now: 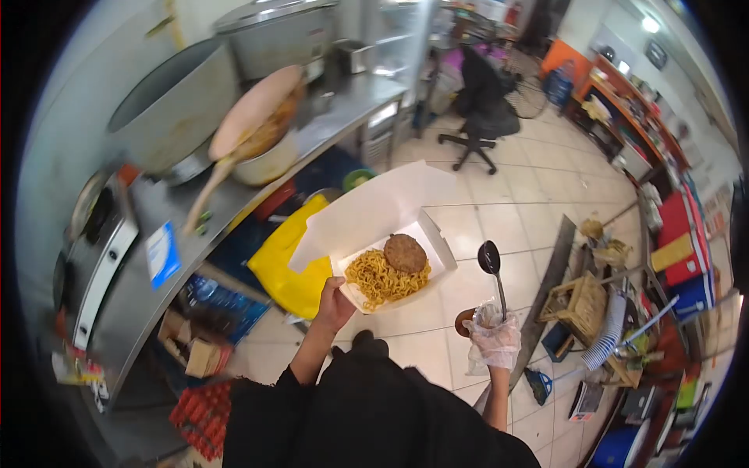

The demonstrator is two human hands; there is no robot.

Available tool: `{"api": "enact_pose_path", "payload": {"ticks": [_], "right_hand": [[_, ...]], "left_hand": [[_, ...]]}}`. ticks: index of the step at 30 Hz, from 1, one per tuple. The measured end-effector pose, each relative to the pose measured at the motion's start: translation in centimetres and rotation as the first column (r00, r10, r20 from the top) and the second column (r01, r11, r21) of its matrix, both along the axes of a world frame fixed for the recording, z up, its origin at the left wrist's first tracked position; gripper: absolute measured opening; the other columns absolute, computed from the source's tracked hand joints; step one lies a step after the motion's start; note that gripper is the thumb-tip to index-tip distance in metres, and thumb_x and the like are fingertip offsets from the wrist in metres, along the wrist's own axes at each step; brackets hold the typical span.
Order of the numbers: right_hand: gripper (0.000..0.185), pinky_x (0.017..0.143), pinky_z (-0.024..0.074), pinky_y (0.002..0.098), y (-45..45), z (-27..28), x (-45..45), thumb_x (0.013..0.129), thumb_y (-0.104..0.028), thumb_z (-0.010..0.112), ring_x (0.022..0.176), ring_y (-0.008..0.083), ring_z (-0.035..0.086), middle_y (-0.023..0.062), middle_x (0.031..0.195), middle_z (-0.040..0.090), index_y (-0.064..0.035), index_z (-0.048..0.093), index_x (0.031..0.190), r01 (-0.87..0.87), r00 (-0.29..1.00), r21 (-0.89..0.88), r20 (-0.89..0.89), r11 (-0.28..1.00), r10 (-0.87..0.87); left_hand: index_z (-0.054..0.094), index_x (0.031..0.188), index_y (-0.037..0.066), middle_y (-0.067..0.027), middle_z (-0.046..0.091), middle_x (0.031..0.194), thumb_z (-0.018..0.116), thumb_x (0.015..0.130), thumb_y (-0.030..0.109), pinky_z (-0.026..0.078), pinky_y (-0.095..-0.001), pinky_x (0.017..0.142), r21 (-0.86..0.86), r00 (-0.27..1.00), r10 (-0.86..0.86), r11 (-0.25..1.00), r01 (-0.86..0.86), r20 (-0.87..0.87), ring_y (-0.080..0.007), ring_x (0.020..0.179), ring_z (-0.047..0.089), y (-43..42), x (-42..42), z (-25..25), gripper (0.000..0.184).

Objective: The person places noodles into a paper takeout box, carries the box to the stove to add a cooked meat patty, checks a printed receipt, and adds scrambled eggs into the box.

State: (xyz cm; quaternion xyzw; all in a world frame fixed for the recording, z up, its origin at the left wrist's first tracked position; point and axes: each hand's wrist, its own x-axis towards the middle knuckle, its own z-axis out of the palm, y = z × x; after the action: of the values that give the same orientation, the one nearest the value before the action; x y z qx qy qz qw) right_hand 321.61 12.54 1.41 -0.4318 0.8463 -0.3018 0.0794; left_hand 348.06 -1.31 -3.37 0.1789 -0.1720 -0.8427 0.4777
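My left hand [334, 306] grips the near left corner of a white paper food box [443, 251], its lid [374, 204] folded back. Inside lie yellow-brown noodles [382, 279] and, beside them at the right, a round brown patty [405, 253]. To the right, my right hand [499, 343], covered in crumpled clear plastic, is closed around the handle of a black ladle [489, 257], bowl up. A brown rounded thing [465, 322] shows at the left side of that hand; what it is I cannot tell.
A steel counter [156, 312] runs along the left, bearing a pot with a tilted pink basin [253, 109], a large pot [175, 105] and a stove [105, 273]. Below is a yellow plastic sheet [292, 261]. Ahead stands an office chair [488, 117]; a wooden crate [577, 308] lies right.
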Motion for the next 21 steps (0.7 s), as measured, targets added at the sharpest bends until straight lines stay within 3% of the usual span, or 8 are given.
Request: {"api": "enact_pose_path", "payload": {"ticks": [2,5,6,8,12,13,18,21], "right_hand": [[0.058,0.064,0.045,0.0363,0.4,0.8,-2.0,0.043,-0.034,0.077,0.071,0.0272,0.056,0.0138,0.078,0.055,-0.001,0.05,0.082,0.321,0.946,0.159,-0.009,0.934,-0.324],[0.055,0.062,0.0458,0.0349,2.3,-2.0,-6.8,0.044,-0.03,0.076,0.07,0.0273,0.057,0.0141,0.076,0.056,0.0003,0.05,0.082,0.383,0.919,-0.072,-0.078,0.921,-0.388],[0.054,0.062,0.0458,0.0346,0.3,-9.9,3.9,0.044,-0.029,0.076,0.069,0.0273,0.057,0.014,0.075,0.056,0.0004,0.05,0.081,0.252,0.967,-0.054,0.063,0.966,-0.249],[0.054,0.063,0.0457,0.0347,-2.5,-8.9,-2.5,0.044,-0.029,0.076,0.071,0.0287,0.057,0.0148,0.075,0.056,0.0002,0.05,0.081,0.35,0.935,-0.243,0.151,0.905,-0.321],[0.062,0.063,0.0455,0.0373,-0.3,-11.4,-13.6,0.043,-0.037,0.076,0.072,0.0326,0.057,0.0177,0.076,0.057,0.0025,0.051,0.083,0.568,0.822,-0.077,0.005,0.819,-0.569],[0.065,0.062,0.0455,0.0379,3.4,-16.1,0.1,0.042,-0.041,0.077,0.072,0.033,0.057,0.0179,0.075,0.057,0.0029,0.051,0.083,0.557,0.83,-0.087,0.035,0.826,-0.557],[0.071,0.061,0.0455,0.0384,0.6,-12.0,-6.2,0.039,-0.052,0.076,0.072,0.0334,0.057,0.0181,0.072,0.056,0.002,0.049,0.076,0.86,0.503,0.201,-0.186,0.469,-0.844],[0.066,0.061,0.0453,0.0387,-1.2,-19.0,-13.1,0.042,-0.049,0.075,0.071,0.0342,0.057,0.0181,0.072,0.056,0.0015,0.049,0.075,0.852,0.502,0.251,-0.147,0.459,-0.852]], "left_hand": [[0.034,0.119,0.001,-0.012,0.044,0.117,0.044,0.074,0.022,0.033,-0.0396,0.092,-0.07,0.983,-0.159,0.986,0.153,-0.093,-0.0244,0.108,0.043,-2.7,-4.7,-1.7,0.051],[0.034,0.118,-0.002,-0.0127,0.046,0.115,0.045,0.073,0.021,0.034,-0.039,0.092,-0.095,0.95,-0.266,0.963,0.253,-0.164,-0.0246,0.106,0.045,-4.9,-10.6,-4.4,0.051],[0.034,0.118,-0.002,-0.0129,0.047,0.114,0.045,0.073,0.02,0.034,-0.0387,0.091,-0.047,0.985,-0.173,0.984,0.173,0.007,-0.0247,0.105,0.046,-4.5,4.2,-7.3,0.052],[0.036,0.117,-0.003,-0.0127,0.049,0.112,0.047,0.072,0.022,0.035,-0.0381,0.09,-0.121,0.95,-0.306,0.947,0.298,-0.058,-0.0249,0.102,0.048,-10.4,-4.6,-7.0,0.052],[0.04,0.114,-0.004,-0.0137,0.051,0.109,0.051,0.068,0.026,0.037,-0.038,0.089,-0.088,0.871,-0.486,0.873,0.48,-0.073,-0.0253,0.101,0.049,-14.9,-17.8,-4.0,0.056],[0.04,0.114,-0.005,-0.014,0.051,0.109,0.051,0.068,0.027,0.037,-0.0383,0.089,-0.06,0.881,-0.473,0.879,0.473,0.004,-0.0259,0.1,0.05,-11.3,-2.8,-6.9,0.056],[0.037,0.117,-0.001,-0.0129,0.047,0.114,0.052,0.065,0.031,0.037,-0.0397,0.089,-0.064,0.797,-0.586,0.798,0.599,0.146,-0.0259,0.103,0.047,-16.3,-19.1,-4.7,0.063],[0.036,0.118,0.0,-0.0123,0.046,0.114,0.051,0.068,0.03,0.035,-0.04,0.09,-0.028,0.747,-0.63,0.76,0.649,0.212,-0.0254,0.104,0.046,-19.1,-27.6,-4.7,0.06]]}}
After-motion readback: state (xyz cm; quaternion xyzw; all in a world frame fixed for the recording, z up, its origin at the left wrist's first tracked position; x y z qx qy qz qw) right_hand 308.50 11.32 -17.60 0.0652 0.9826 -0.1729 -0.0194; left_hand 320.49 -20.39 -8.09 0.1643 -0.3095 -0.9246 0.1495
